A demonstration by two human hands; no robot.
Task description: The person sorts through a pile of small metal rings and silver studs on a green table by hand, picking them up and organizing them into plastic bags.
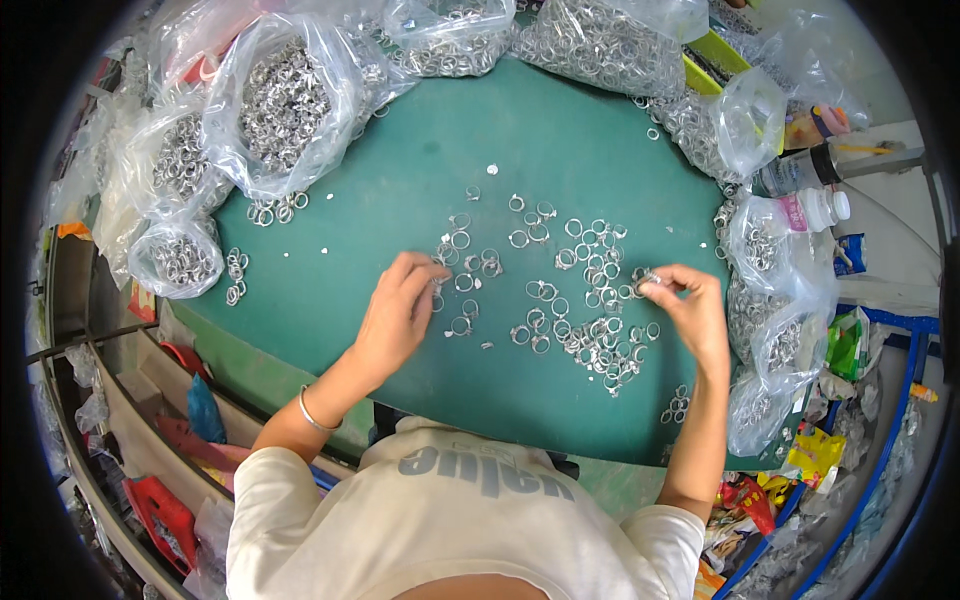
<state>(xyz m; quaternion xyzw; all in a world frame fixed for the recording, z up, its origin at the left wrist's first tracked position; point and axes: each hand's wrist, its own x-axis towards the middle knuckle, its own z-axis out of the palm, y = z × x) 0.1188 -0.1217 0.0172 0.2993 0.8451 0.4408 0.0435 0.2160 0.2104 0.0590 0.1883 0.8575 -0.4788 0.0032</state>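
Observation:
Many silver-coloured metal rings [560, 305] lie loose on a green table mat [400, 150], with a dense heap [605, 350] toward the near right. My left hand [398, 305] is at the left edge of the scattered rings. Its fingers are drawn together and bent down, slightly blurred, with rings right at the fingertips; what they hold, if anything, is hidden. At the right edge of the spread, my right hand [690, 305] pinches one or more rings [645, 281] between thumb and forefinger. A metal bangle [316, 412] circles my left wrist.
Clear plastic bags full of rings [285, 110] line the table's far left, with more bags [610, 50] at the back and along the right [765, 245]. Small ring groups lie near the left edge [236, 275] and near right [676, 405]. A bottle [815, 210] stands beyond the right-hand bags.

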